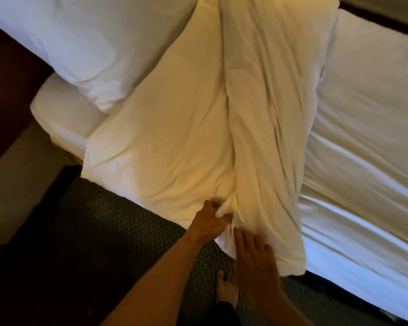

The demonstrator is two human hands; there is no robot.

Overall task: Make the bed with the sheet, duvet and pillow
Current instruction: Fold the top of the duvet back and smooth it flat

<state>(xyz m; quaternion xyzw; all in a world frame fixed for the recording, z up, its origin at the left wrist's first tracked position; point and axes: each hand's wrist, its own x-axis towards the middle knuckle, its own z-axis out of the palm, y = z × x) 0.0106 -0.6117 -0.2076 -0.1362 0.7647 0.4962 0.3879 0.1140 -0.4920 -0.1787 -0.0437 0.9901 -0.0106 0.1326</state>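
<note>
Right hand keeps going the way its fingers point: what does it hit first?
The right hand already lies with straight fingers on the bunched duvet; going on, it would slide up that fold, probably toward the pillow. Depth unclear.

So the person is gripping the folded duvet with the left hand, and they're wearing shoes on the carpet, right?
Not quite: the head view shows a bare foot on the carpet, no shoes. The left hand does grip the folded duvet.

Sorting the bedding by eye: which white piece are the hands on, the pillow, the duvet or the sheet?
The duvet, bunched and hanging over the bed edge. The left hand grips its fold and the right hand rests on it; pillow and sheet lie untouched.
</note>
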